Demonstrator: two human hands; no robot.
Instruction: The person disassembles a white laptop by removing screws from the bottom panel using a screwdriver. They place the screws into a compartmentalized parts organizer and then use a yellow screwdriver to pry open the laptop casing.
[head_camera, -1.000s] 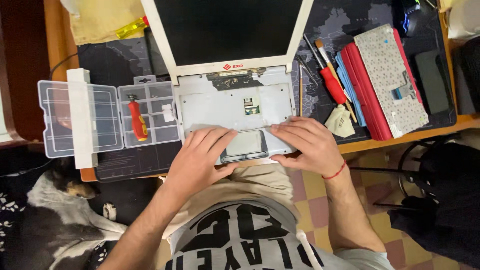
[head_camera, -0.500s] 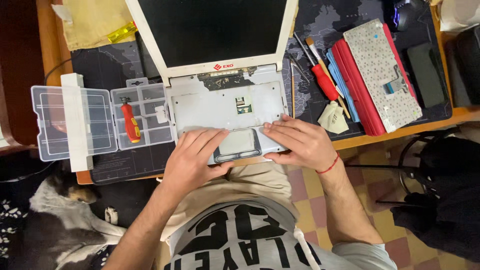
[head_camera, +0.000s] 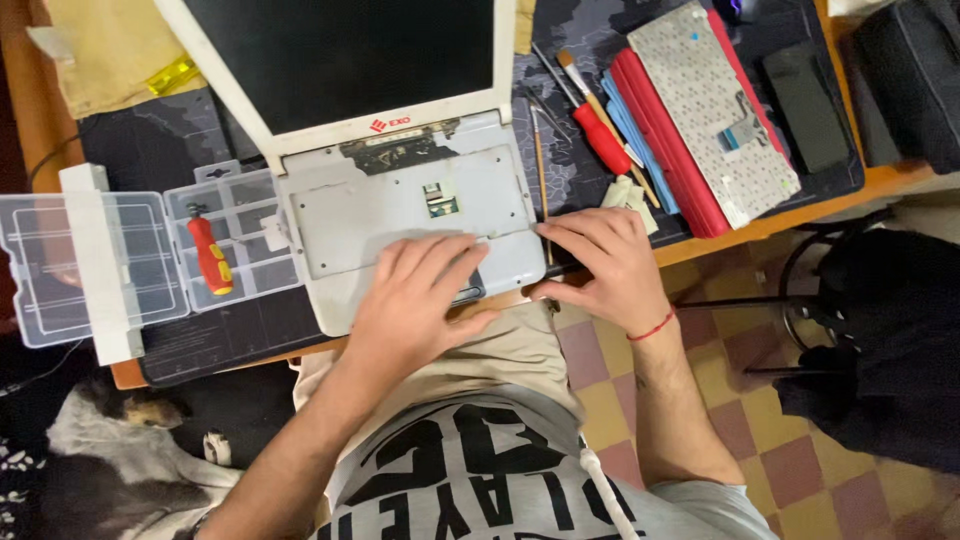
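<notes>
Wooden worktop (head_camera: 760, 232) under a dark mat carries an opened white laptop (head_camera: 400, 215), its keyboard lifted out. Left hand (head_camera: 420, 300) lies flat, fingers spread, pinning the base near the front edge; right hand (head_camera: 600, 265) curls around the front right corner, steadying it.

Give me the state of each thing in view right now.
Laptop: lid open, screen dark, keyboard removed.
Keyboard: detached, lying face down on the red folder.
Parts box: open, red screwdriver inside.
Left hand: flat on the palm rest.
Right hand: on the laptop's right front corner.
</notes>
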